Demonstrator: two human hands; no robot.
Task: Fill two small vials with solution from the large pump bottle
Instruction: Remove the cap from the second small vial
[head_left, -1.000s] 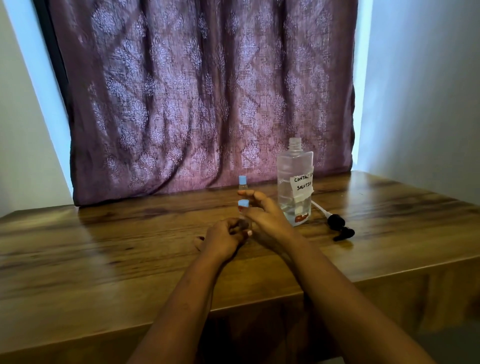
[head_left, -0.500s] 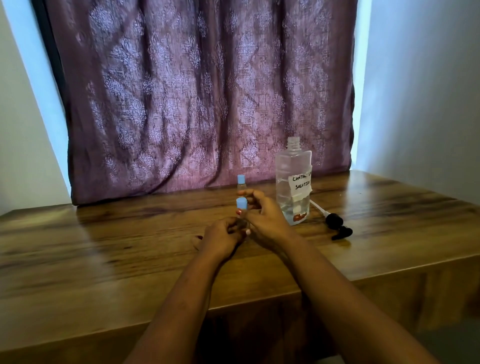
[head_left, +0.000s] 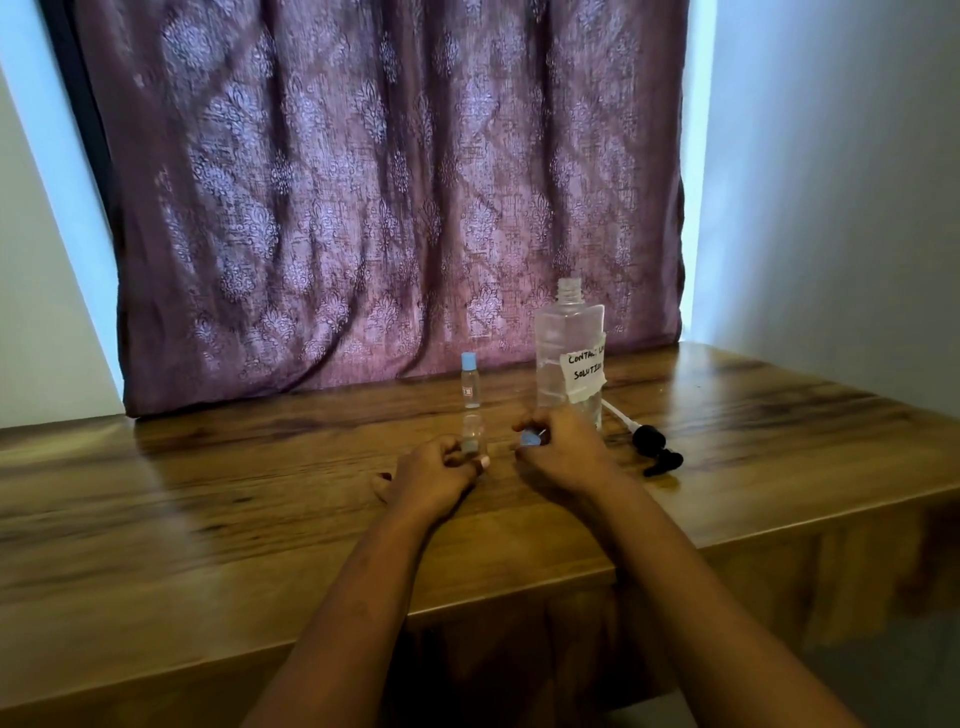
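Note:
My left hand (head_left: 434, 475) grips the base of a small clear vial (head_left: 472, 432) that stands upright on the wooden table (head_left: 208, 519) with no cap on it. My right hand (head_left: 563, 452) pinches the vial's light blue cap (head_left: 530, 439) a little to the right of the vial. A second small vial (head_left: 470, 380) with its blue cap on stands behind them. The large clear bottle (head_left: 570, 358), labelled as contact lens solution, stands open behind my right hand, partly filled. Its black pump head (head_left: 655, 447) with a white tube lies on the table to the right.
A purple patterned curtain (head_left: 384, 197) hangs behind the table's back edge. A white wall (head_left: 841, 197) rises at the right. The table's front edge runs just below my forearms.
The blue cap has come off the near vial: my right hand has moved to the right with it, while my left hand keeps its hold on the vial.

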